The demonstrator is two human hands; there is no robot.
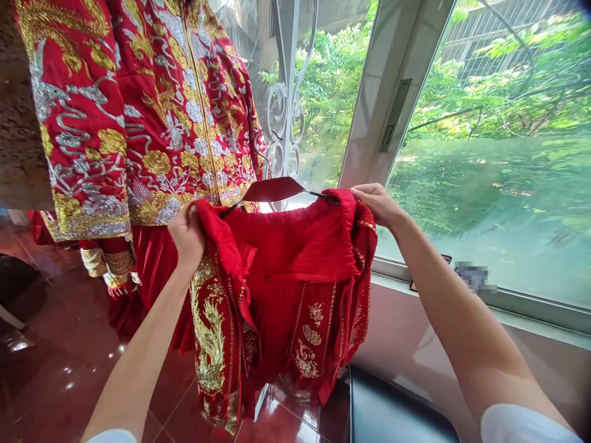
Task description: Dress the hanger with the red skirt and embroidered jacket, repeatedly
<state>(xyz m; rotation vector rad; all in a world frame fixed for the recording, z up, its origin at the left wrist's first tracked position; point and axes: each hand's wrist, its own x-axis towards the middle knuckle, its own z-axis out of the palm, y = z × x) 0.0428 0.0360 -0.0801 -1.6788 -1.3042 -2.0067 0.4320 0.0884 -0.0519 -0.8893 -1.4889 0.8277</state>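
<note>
A red skirt with gold embroidered panels hangs folded over between my two hands. My left hand is closed on its waistband at the left end. At the right end my right hand grips the waistband too. A red hanger with a thin black bar lies along the top of the waistband between my hands. Behind it, on the left, hangs a red jacket thick with gold and silver embroidery.
A large window with a pale frame and a curled metal grille fills the right side; trees show outside. A sill runs below it. A dark seat stands at the bottom right. The floor is glossy dark red tile.
</note>
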